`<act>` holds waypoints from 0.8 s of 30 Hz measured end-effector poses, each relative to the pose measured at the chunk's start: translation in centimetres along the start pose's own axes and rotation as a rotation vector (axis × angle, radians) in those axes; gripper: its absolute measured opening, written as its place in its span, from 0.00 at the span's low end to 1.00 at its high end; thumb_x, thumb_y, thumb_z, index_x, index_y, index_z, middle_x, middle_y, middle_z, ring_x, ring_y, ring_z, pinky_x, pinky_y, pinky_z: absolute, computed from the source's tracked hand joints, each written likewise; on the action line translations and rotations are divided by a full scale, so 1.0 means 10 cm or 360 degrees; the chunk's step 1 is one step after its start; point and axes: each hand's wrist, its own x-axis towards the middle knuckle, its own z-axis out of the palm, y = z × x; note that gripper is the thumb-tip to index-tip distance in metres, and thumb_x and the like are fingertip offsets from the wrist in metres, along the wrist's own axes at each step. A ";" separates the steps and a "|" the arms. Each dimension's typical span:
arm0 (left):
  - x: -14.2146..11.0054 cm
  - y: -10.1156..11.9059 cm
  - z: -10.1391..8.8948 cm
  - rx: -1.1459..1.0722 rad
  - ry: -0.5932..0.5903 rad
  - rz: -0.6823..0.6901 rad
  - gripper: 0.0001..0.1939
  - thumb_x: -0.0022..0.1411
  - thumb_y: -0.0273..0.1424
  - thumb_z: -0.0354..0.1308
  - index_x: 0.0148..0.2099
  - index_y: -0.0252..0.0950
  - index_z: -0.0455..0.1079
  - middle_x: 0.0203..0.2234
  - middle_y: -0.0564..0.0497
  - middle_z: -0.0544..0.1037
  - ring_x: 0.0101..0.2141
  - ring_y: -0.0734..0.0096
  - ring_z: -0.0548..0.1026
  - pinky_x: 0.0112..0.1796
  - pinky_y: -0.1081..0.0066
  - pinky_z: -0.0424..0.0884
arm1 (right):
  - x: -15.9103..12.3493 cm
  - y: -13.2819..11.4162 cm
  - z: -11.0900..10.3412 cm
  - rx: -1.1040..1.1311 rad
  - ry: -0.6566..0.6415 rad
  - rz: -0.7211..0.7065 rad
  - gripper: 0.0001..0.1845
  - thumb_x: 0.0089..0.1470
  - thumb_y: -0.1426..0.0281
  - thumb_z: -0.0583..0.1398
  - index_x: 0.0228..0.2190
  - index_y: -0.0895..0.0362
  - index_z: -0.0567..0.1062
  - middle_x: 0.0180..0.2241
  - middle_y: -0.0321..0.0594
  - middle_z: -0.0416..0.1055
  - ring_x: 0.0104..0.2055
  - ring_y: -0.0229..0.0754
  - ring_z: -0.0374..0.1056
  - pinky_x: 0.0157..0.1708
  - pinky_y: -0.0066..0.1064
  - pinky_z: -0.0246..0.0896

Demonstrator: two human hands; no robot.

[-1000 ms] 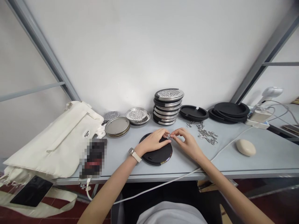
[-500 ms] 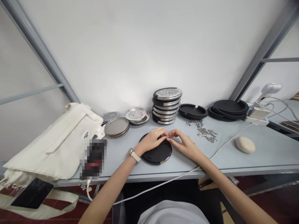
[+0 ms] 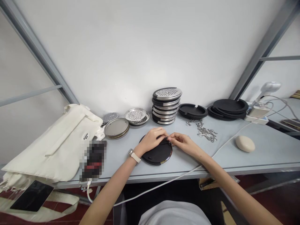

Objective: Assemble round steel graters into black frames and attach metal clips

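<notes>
A black round disc-shaped case (image 3: pixel 157 154) lies on the table in front of me, with a coloured strip along its near right rim. My left hand (image 3: pixel 153 139), wearing a watch at the wrist, rests over its upper left part, thumb and fingers closed at the far edge. My right hand (image 3: pixel 181 142) pinches a small shiny metal clip (image 3: pixel 169 142) at the case's upper right edge. Fingertips of both hands meet there and hide most of the clip. Loose metal clips (image 3: pixel 207 133) lie in a pile to the right.
Behind stand a stack of perforated metal discs in black rims (image 3: pixel 167 106), metal plates (image 3: pixel 116 128), perforated discs (image 3: pixel 135 115) and black round trays (image 3: pixel 193 111), (image 3: pixel 228 109). A cream bag (image 3: pixel 53 143) lies left. A white cable (image 3: pixel 225 145) crosses the table near a white rounded object (image 3: pixel 245 143).
My right hand's fingers have curled in closer and shifted slightly down at the case's edge. The left hand stays on the case. The view has shifted slightly.
</notes>
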 end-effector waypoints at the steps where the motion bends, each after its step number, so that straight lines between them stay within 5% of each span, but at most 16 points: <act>1: 0.00 0.00 0.00 -0.0002 0.0003 0.0006 0.09 0.65 0.26 0.48 0.39 0.35 0.69 0.35 0.50 0.73 0.39 0.69 0.70 0.45 0.69 0.64 | 0.00 0.01 0.00 0.0016 -0.0008 0.0002 0.19 0.56 0.53 0.54 0.32 0.58 0.71 0.28 0.36 0.70 0.30 0.38 0.64 0.33 0.29 0.59; 7: 0.00 0.04 0.02 -0.0039 0.0059 -0.0069 0.09 0.63 0.28 0.51 0.46 0.37 0.66 0.39 0.50 0.74 0.39 0.69 0.71 0.45 0.68 0.66 | 0.00 0.02 0.00 -0.0189 0.0119 -0.0006 0.20 0.56 0.52 0.53 0.26 0.56 0.66 0.22 0.31 0.62 0.24 0.35 0.58 0.26 0.26 0.53; 13: -0.01 0.06 0.05 0.0162 0.0052 -0.0119 0.06 0.56 0.30 0.56 0.36 0.36 0.62 0.30 0.51 0.70 0.33 0.67 0.69 0.39 0.68 0.65 | -0.03 -0.02 0.04 -0.0653 0.0236 -0.0086 0.20 0.60 0.58 0.49 0.21 0.55 0.61 0.18 0.30 0.58 0.22 0.35 0.55 0.24 0.27 0.49; 17: -0.01 0.05 0.06 0.0165 -0.0012 -0.0074 0.12 0.54 0.33 0.60 0.39 0.37 0.62 0.31 0.52 0.69 0.34 0.68 0.68 0.38 0.68 0.65 | -0.05 -0.06 0.08 -0.0760 0.0137 -0.0102 0.19 0.62 0.61 0.47 0.23 0.54 0.65 0.19 0.33 0.65 0.23 0.38 0.61 0.25 0.28 0.50; 24: -0.01 0.04 0.05 0.0155 -0.0092 -0.0031 0.07 0.59 0.32 0.56 0.39 0.36 0.64 0.33 0.50 0.69 0.37 0.67 0.69 0.40 0.68 0.65 | -0.03 -0.05 0.08 -0.0859 0.0117 -0.0097 0.22 0.62 0.62 0.45 0.24 0.54 0.70 0.22 0.38 0.72 0.24 0.42 0.66 0.26 0.29 0.50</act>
